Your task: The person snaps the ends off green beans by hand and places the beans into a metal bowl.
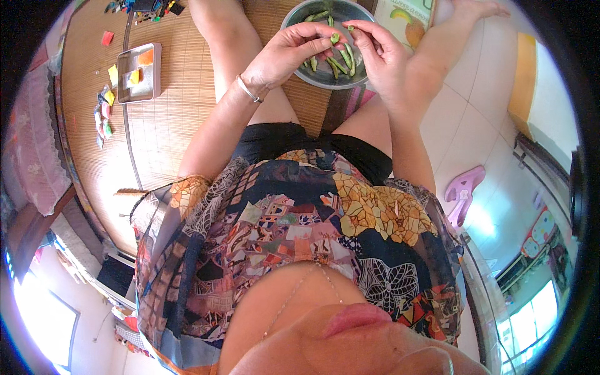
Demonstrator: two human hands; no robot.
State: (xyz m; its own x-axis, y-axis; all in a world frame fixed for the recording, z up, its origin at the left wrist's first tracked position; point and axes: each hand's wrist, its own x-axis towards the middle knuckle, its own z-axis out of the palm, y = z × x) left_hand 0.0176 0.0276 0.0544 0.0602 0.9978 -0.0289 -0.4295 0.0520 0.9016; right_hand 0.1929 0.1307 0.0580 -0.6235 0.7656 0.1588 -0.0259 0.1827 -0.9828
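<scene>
My left hand [291, 52], with a bracelet [248, 89] at its wrist, pinches a green bean pod [334, 38] between thumb and fingers. Close beside it, my right hand [383, 51] grips a small green bean piece [350, 28] at its fingertips. The two pieces are apart. Both hands are above a round metal basin [323, 85], which sits between my legs. Several green bean pods [348, 60] lie loose inside it. Part of the basin is hidden behind my hands.
A bamboo mat [183, 103] spreads to the left. On it are a rectangular tin [157, 75], small colored packets [104, 112] and a heap of toy bricks [145, 9]. A printed box or board [408, 21] lies beyond the basin. One pink clog [464, 192] is on the tiled floor [473, 122].
</scene>
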